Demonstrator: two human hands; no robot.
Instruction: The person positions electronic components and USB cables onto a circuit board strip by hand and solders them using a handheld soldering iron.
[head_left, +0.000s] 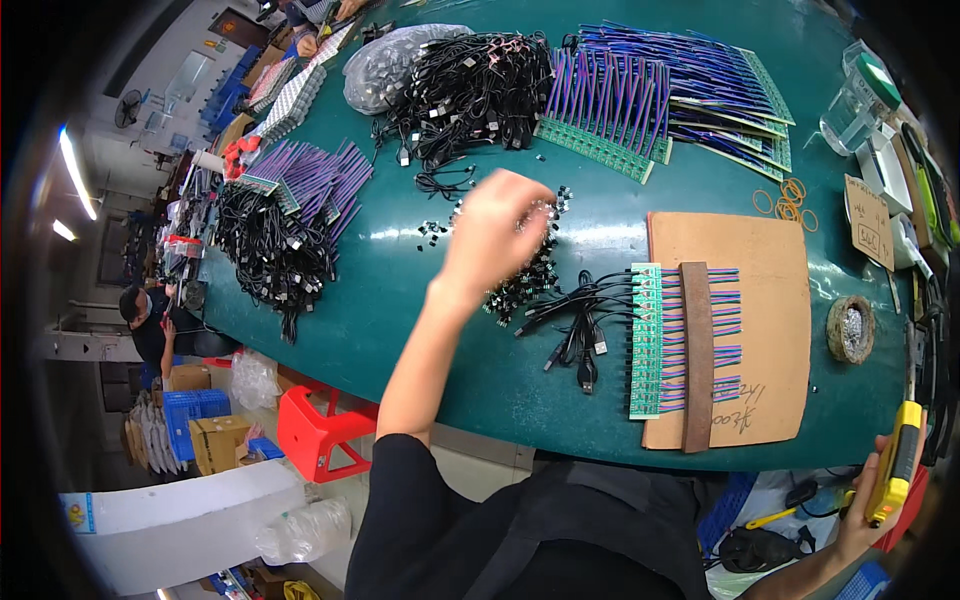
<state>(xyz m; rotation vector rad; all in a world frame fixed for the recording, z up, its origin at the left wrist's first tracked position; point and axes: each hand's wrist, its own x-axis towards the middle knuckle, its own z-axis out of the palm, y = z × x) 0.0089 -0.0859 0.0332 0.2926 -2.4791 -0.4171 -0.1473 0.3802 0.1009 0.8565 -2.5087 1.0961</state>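
My left hand (497,232) is over a pile of small black parts (528,288) in the middle of the green table, slightly blurred, its fingers curled together. What they pinch, if anything, I cannot make out. At the lower right, beyond the table's front edge, my right hand (862,510) grips a yellow and black soldering gun (900,462). Between my hands a green circuit board panel (646,345) lies on a cardboard sheet (775,330). A brown bar (695,355) rests across the panel's purple and blue wires. Black USB cables (580,335) run from the panel's left side.
Black cable bundles (470,90) and wired board panels (600,150) cover the far side. More cables (275,245) lie at the left. Rubber bands (790,205), a jar (858,105) and a tin of metal shavings (850,330) stand right. A red stool (325,432) is below the table edge.
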